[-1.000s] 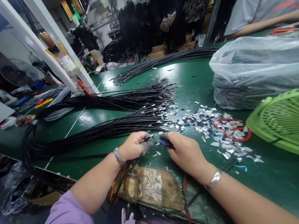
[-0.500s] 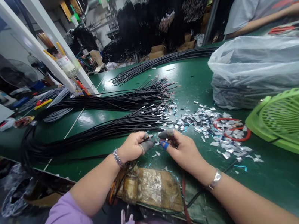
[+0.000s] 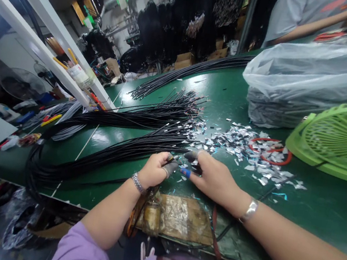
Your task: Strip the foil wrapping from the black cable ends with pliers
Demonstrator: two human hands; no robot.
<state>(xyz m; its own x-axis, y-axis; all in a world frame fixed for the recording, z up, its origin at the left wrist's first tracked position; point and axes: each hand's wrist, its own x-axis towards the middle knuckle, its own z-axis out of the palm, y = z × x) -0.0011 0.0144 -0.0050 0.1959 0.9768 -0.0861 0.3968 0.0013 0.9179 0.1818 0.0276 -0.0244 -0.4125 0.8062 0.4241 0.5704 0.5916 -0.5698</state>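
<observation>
My left hand (image 3: 153,170), with grey finger covers and a metal watch strap at the wrist, is closed on the end of a black cable. The cable's tip points right, toward my other hand. Just to the right, my right hand (image 3: 214,176) has its thumb and fingers apart, with dark finger covers and blue tape on the thumb. Nothing clearly shows between them. Beside my hands lies a bundle of black cables (image 3: 117,149), and beyond it a second bundle (image 3: 142,118) with stripped, pinkish wire ends. Silvery foil scraps (image 3: 234,140) are scattered past my fingers.
A green fan (image 3: 340,139) stands at the right, near a clear plastic bag (image 3: 285,86) of cables. A red ring (image 3: 282,158) lies among the scraps. A wooden board (image 3: 185,220) sits at the table's front edge. Across the table is another person's arm (image 3: 328,27).
My right thumb and fingers have spread apart and drawn slightly away from the cable end. My left hand stays in nearly the same place. The other person's arm has reached further right.
</observation>
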